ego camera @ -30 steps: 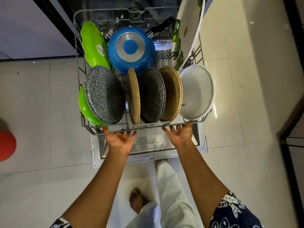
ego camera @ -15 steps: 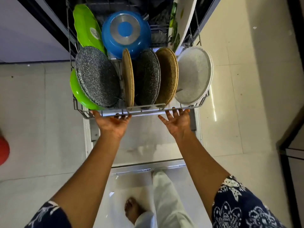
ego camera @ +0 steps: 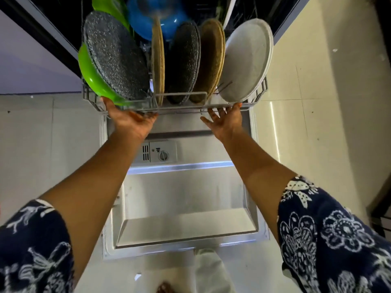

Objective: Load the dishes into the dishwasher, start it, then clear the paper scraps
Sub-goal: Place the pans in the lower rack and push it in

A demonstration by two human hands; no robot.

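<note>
The wire dishwasher rack (ego camera: 179,107) is partly inside the machine, full of upright dishes: a green bowl (ego camera: 91,79), speckled grey plates (ego camera: 116,58), tan woven plates (ego camera: 212,60), a pale grey plate (ego camera: 246,60) and a blue pan (ego camera: 156,20) at the back. My left hand (ego camera: 131,121) presses flat against the rack's front rail on the left. Fingers spread, my right hand (ego camera: 225,121) touches the front rail on the right. Neither hand grips anything.
The dishwasher door (ego camera: 182,197) lies open flat below my arms, with the detergent dispenser (ego camera: 158,154) on it. Pale tiled floor (ego camera: 42,144) surrounds it. A small white paper scrap (ego camera: 137,277) lies on the floor near my foot (ego camera: 164,288).
The rack has slid farther back into the dishwasher, both hands following its front rail. More of the open door is now exposed.
</note>
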